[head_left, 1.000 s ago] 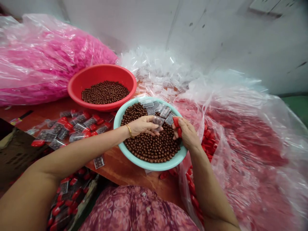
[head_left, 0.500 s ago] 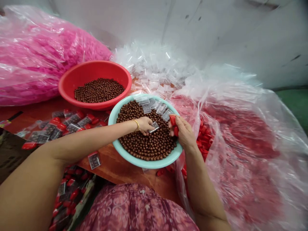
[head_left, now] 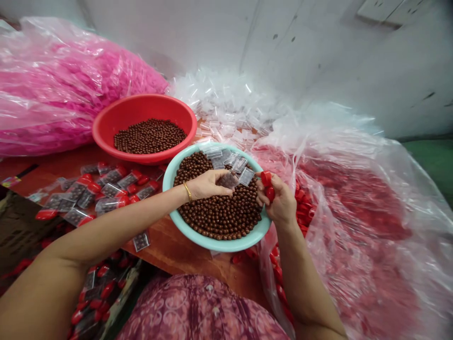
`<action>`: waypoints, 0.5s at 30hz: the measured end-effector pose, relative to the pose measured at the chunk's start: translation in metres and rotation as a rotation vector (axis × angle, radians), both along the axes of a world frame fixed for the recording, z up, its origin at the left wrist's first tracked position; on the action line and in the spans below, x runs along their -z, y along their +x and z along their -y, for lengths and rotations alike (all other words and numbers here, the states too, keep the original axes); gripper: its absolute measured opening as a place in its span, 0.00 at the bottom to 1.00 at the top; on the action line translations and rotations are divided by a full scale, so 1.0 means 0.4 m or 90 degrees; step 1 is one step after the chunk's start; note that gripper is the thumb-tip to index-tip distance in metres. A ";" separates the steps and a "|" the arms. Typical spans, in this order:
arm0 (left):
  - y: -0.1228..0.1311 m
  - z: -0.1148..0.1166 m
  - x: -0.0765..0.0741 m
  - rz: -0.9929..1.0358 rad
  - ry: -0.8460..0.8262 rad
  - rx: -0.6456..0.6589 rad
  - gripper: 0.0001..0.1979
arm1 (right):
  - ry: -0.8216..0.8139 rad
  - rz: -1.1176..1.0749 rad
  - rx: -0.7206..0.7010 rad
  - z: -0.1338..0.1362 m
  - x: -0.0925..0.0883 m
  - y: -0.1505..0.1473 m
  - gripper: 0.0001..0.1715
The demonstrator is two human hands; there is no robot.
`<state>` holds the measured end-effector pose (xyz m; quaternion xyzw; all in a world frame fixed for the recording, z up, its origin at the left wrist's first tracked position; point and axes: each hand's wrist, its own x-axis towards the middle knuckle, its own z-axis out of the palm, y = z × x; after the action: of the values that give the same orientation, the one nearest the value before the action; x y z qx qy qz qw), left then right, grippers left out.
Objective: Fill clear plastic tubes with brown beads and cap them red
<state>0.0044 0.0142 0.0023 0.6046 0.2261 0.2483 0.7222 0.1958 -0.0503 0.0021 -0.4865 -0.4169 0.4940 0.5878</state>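
Over the light blue basin (head_left: 177, 222), my left hand (head_left: 205, 185) grips a small clear plastic box (head_left: 228, 180) with dark balls showing inside. My right hand (head_left: 279, 200), at the basin's right rim, has its fingers curled round red plastic caps (head_left: 266, 178); two show between the fingers. Shiny brown balls (head_left: 222, 219) fill much of the basin. Several clear boxes (head_left: 247, 176) lie on the balls at the far side, between and beyond my hands.
A red basin (head_left: 102, 134) of brown balls stands behind. Capped filled boxes (head_left: 111, 190) lie at left, with more in a carton (head_left: 94, 302) below. Clear boxes (head_left: 226, 99) are heaped at the back. Bags hold pink pieces (head_left: 78, 85) and red caps (head_left: 354, 203).
My left hand has lifted the clear box out of the balls and tilted it, and dark balls now show inside. My right hand has shifted slightly right, still holding the red caps.
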 end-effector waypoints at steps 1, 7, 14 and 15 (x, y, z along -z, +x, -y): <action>0.003 0.002 0.002 -0.007 0.006 0.012 0.17 | 0.014 0.029 -0.001 0.000 -0.008 -0.004 0.13; 0.011 0.010 0.012 -0.002 0.012 0.083 0.14 | 0.166 0.392 -0.033 -0.015 -0.032 -0.046 0.18; -0.003 0.008 -0.007 0.044 -0.006 0.076 0.14 | 0.189 0.490 -0.023 -0.010 -0.016 -0.042 0.18; -0.004 0.007 -0.010 0.054 -0.017 0.070 0.15 | 0.173 0.484 -0.001 -0.009 -0.015 -0.036 0.18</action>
<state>0.0027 0.0115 0.0064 0.5956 0.1654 0.2306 0.7515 0.1813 -0.0467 0.0080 -0.5520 -0.6667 0.2192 0.4503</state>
